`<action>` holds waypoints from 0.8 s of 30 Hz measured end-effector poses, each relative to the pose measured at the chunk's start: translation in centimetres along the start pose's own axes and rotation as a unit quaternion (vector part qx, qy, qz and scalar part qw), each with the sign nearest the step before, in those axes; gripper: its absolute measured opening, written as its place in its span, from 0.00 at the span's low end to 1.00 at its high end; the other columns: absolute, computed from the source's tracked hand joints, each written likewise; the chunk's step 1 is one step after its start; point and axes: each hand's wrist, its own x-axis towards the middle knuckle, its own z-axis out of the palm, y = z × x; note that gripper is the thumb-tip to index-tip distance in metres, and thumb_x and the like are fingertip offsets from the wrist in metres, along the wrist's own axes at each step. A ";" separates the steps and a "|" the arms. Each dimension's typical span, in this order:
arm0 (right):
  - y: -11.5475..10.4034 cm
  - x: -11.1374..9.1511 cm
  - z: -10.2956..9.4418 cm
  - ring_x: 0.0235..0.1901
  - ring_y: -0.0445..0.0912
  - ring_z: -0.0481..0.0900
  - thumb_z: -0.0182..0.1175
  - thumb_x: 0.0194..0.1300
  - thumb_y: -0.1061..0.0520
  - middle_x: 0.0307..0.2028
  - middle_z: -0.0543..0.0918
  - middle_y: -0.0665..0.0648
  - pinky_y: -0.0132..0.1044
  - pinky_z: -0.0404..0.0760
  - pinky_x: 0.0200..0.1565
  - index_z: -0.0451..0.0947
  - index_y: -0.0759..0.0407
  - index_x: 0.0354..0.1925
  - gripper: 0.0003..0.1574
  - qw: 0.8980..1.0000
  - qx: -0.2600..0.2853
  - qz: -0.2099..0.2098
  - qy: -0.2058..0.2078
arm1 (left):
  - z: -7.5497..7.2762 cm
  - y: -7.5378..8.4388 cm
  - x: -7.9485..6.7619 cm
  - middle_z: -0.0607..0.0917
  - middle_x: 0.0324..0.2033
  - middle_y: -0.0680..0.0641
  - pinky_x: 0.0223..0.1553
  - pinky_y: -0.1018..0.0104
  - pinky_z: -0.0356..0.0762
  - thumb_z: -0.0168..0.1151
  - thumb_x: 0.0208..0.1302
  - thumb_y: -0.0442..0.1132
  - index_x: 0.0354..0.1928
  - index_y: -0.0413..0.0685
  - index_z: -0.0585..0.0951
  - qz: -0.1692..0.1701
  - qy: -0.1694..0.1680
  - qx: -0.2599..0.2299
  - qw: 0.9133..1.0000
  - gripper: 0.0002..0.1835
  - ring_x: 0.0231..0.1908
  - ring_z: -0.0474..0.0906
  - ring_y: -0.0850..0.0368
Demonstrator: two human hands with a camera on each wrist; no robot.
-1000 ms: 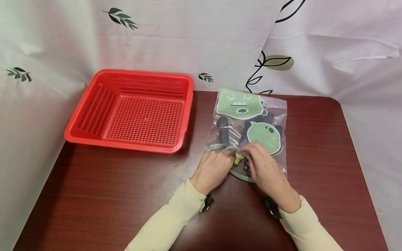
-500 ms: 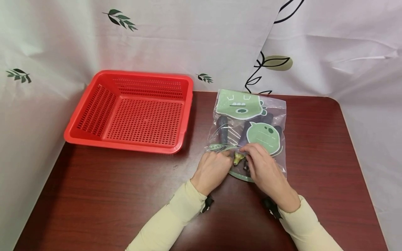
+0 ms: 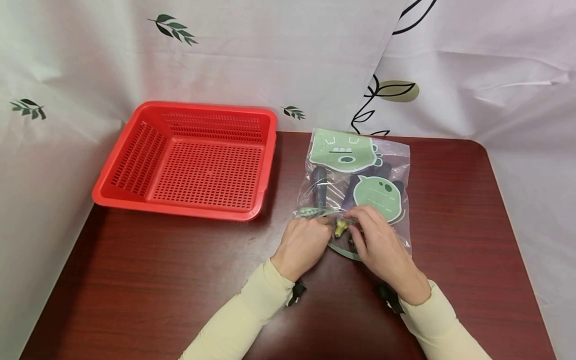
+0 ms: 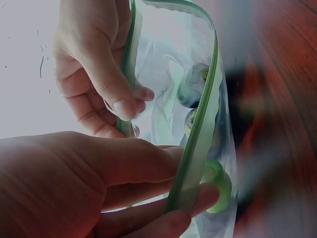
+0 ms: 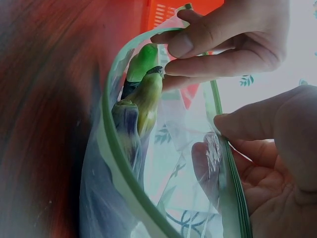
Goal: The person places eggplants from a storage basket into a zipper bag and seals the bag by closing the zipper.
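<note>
A clear zip bag (image 3: 398,152) with green cartoon prints lies on the table, with several dark purple eggplants (image 3: 320,187) inside. Its mouth, edged by a green zip strip (image 5: 111,126), gapes toward me. My left hand (image 3: 304,245) pinches the rim at the left of the mouth. The right hand (image 3: 382,240) holds the rim on the other side, its thumb outside and fingertips showing through the plastic in the right wrist view. Between the hands, a yellow-green stem end (image 3: 341,227) shows in the opening. A bright green end (image 4: 218,186) appears in the left wrist view.
A red plastic basket (image 3: 258,197) with slotted walls stands to the left on the dark red wooden table (image 3: 157,280). White cloth (image 3: 234,60) with leaf prints hangs behind the table and along both sides.
My left hand has drawn slightly left, and the right thumb has shifted a little left. The bag's mouth looks a bit wider; the basket has not moved.
</note>
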 end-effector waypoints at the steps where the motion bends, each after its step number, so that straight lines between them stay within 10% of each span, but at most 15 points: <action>1: 0.0 0.0 0.0 0.48 0.52 0.77 0.65 0.60 0.72 0.45 0.79 0.59 0.46 0.75 0.50 0.77 0.67 0.48 0.17 1.000 0.000 0.000 0.000 | 0.0 0.0 0.0 0.83 0.23 0.57 0.15 0.61 0.73 0.65 0.60 0.35 0.19 0.59 0.83 0.001 0.002 0.001 1.000 0.13 0.17 0.79 0.56; 14: 0.0 0.0 -0.2 0.50 0.49 0.76 0.77 0.53 0.57 0.47 0.79 0.56 0.42 0.73 0.52 0.76 0.64 0.50 0.29 1.000 0.017 0.003 -0.021 | -1.1 -0.8 0.1 0.83 0.22 0.59 0.17 0.59 0.75 0.64 0.65 0.40 0.23 0.61 0.83 -0.026 -0.022 -0.051 0.998 0.12 0.18 0.79 0.56; 24: 0.1 0.0 -0.4 0.53 0.53 0.74 0.86 0.37 0.52 0.51 0.76 0.58 0.48 0.74 0.54 0.77 0.60 0.53 0.44 0.999 -0.016 -0.001 -0.049 | -2.5 -3.0 0.2 0.82 0.26 0.60 0.24 0.62 0.76 0.69 0.60 0.38 0.30 0.59 0.86 -0.037 -0.040 -0.182 0.982 0.05 0.26 0.81 0.60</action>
